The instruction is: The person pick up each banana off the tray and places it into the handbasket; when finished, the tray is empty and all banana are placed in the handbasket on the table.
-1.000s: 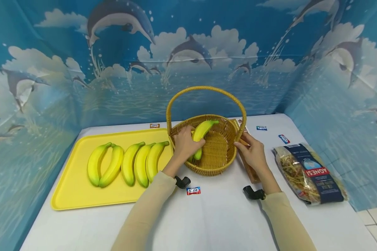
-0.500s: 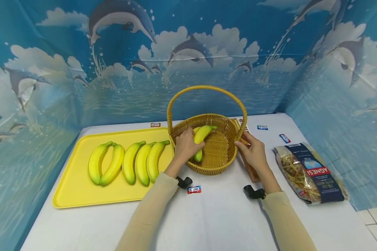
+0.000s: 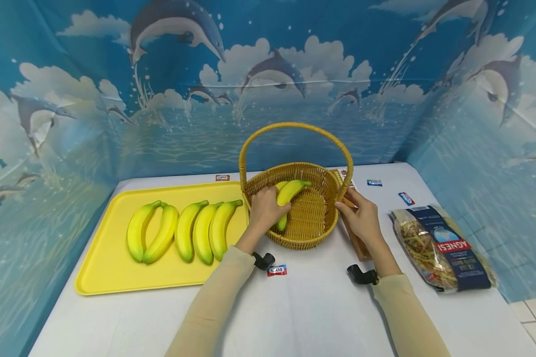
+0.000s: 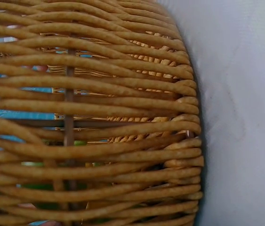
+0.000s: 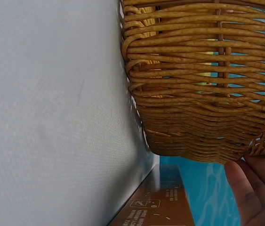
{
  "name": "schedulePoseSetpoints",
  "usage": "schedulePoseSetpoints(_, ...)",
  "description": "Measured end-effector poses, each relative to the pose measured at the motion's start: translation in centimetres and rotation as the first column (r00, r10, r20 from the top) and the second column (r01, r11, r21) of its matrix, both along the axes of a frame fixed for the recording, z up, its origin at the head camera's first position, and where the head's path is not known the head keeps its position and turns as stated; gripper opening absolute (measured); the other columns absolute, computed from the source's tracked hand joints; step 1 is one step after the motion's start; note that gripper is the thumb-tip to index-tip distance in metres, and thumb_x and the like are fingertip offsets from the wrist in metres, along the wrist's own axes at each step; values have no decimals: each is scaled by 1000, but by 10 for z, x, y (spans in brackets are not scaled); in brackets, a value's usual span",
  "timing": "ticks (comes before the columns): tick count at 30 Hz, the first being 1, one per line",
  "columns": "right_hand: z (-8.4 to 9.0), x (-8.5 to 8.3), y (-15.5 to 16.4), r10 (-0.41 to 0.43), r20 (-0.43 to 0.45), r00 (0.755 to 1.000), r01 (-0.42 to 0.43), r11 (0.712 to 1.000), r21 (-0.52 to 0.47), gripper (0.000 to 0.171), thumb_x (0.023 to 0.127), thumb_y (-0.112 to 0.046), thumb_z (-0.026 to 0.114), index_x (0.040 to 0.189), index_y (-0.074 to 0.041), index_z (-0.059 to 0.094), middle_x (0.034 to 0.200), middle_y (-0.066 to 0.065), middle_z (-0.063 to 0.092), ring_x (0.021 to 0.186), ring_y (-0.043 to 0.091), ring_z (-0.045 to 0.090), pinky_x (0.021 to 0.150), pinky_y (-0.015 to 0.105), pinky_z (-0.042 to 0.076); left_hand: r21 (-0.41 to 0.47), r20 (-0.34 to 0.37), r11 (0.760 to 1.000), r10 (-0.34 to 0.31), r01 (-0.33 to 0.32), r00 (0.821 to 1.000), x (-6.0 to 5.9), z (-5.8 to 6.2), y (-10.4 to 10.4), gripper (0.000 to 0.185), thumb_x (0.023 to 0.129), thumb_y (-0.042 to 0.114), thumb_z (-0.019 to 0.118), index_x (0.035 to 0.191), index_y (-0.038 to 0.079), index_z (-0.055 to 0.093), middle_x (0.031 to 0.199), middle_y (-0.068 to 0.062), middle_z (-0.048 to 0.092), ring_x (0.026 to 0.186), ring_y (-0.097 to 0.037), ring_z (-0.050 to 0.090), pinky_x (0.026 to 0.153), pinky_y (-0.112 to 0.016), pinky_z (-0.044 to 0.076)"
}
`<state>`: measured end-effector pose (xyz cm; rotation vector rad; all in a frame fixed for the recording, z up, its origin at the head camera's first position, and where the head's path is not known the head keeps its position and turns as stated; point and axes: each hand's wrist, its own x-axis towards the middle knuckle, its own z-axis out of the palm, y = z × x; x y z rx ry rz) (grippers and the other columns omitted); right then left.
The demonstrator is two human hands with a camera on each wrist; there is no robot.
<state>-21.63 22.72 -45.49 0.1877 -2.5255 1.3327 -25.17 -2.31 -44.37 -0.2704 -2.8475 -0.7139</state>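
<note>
Inside the wicker basket [image 3: 310, 208], which has a tall arched handle, a yellow banana [image 3: 289, 192] with a green tip lies against the left wall. A second banana [image 3: 280, 185] shows just behind it. My left hand [image 3: 265, 208] reaches over the near-left rim and grips the front banana between thumb and fingers. On the other side, my right hand [image 3: 361, 214] holds the basket's right rim near the foot of the handle. In the right wrist view its fingers [image 5: 245, 188] lie against the outer weave. Only the basket's weave fills most of the left wrist view, hiding that hand's grip.
A yellow tray [image 3: 102, 267] with several bananas [image 3: 202, 233] stands left of the basket. A brown box [image 3: 359, 243] lies beneath the right hand. Further right is a pasta bag [image 3: 442, 248]. Small wrappers, one red and blue [image 3: 277, 270], lie about the white table [image 3: 312, 317].
The front banana has sunk lower into the basket beside the other one, with my left hand still around it. My right hand stays at the rim.
</note>
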Motion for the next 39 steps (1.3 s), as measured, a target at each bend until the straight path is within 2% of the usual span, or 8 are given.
schedulePoseSetpoints(9,1,1,0,-3,3,1000,3,1000,9,52,96,-21,63,144,-6,49,137,25,55,106,44,66,84,48,54,-77,15,997,16,-15,1000,1,1,1,38,80,43,77,76,11,57,75,-4,55,67,-18,52,61,-34,43)
schedulePoseSetpoints(15,2,1,-1,-1,7,1000,1,1000,8,51,96,-21,63,143,-7,49,137,25,55,109,44,64,85,48,54,-107,19,994,29,-27,999,1,1,1,41,82,45,75,70,13,53,72,-3,52,61,-16,47,55,-30,35)
schedulePoseSetpoints(21,0,0,0,-9,-5,1000,9,1000,2,51,95,-21,64,142,-9,51,136,24,56,110,43,64,85,47,55,-142,-16,989,41,-43,999,1,0,2,38,83,47,74,74,12,60,78,-5,58,63,-19,54,57,-33,41)
schedulePoseSetpoints(25,-1,0,-1,-11,-4,1000,11,1000,0,51,95,-20,64,142,-9,51,137,23,56,112,42,63,85,45,55,-127,-47,991,34,-40,998,4,0,1,37,85,44,73,91,8,71,90,-9,66,74,-24,63,66,-40,49)
schedulePoseSetpoints(28,-1,0,-1,-15,-2,1000,15,1000,5,51,95,-21,64,143,-8,51,137,23,56,116,42,61,87,46,53,-38,-95,999,5,-9,995,7,0,-1,38,87,39,72,106,6,73,99,-10,69,83,-25,65,73,-42,51)
schedulePoseSetpoints(31,-2,0,-1,-19,4,1000,19,1000,9,52,95,-22,63,143,-7,50,138,22,55,117,41,61,88,46,53,116,-159,990,-56,75,986,15,1,-4,35,89,31,70,112,4,71,102,-12,68,86,-25,64,75,-41,50)
schedulePoseSetpoints(35,-2,1,-2,-19,6,1000,19,1000,13,52,96,-21,63,144,-7,49,138,22,56,116,41,62,88,45,53,269,-185,944,-144,191,972,39,7,-12,34,89,25,69,114,2,70,102,-14,66,87,-24,60,77,-41,49)
schedulePoseSetpoints(39,0,2,-2,-17,-5,1000,17,1000,16,52,96,-21,63,144,-7,49,137,22,56,115,41,62,87,45,53,337,-164,916,-169,216,972,67,22,-31,36,88,25,70,118,5,68,108,-13,65,95,-27,61,82,-43,48)
